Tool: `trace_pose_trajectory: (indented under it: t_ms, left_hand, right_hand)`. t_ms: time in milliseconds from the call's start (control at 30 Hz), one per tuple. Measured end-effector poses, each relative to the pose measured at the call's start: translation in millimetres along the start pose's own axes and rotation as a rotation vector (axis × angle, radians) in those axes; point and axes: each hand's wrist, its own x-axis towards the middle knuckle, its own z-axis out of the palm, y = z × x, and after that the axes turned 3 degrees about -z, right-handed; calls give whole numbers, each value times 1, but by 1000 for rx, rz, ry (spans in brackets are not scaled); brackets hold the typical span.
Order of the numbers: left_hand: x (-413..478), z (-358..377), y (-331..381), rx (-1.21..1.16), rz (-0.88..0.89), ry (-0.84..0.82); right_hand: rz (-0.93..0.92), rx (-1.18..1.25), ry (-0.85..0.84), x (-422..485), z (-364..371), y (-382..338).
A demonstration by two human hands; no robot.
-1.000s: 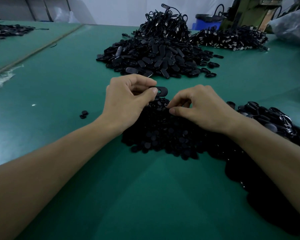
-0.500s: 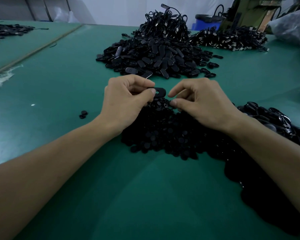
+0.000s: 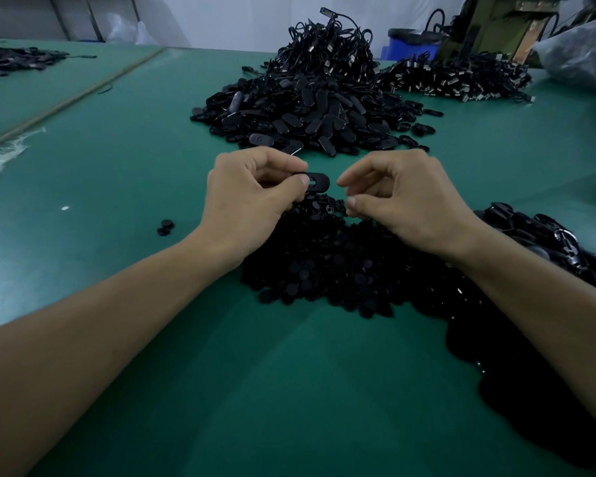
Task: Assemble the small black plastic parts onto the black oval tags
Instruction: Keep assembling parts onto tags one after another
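Note:
My left hand pinches a black oval tag between thumb and forefinger, holding it just above a pile of small black round parts. My right hand hovers right of the tag with its fingers curled. Its forefinger tip is close to the tag's free end and its thumb sits lower, over the pile. I cannot make out any small part between its fingers.
A large heap of oval tags topped with corded pieces lies beyond my hands. More corded pieces lie at the back right. A dark pile runs along the right. Two stray round parts sit on the green table.
My right hand has lifted off the pile of small parts and moved up toward the tag's free end. My left hand has kept hold of the tag and barely moved.

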Motion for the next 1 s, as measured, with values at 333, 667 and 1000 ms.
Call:
trace_pose_trajectory:
  t_ms: [333, 667, 1000]
  left_hand:
    - [1, 0, -2, 25, 5, 6]
    - [0, 0, -2, 52, 41, 5]
    - [-2, 1, -2, 111, 84, 20]
  right_hand:
    - [43, -93, -62, 2, 1, 2]
    - [23, -88, -21, 1, 0, 1]
    - [8, 43, -9, 1, 0, -1]
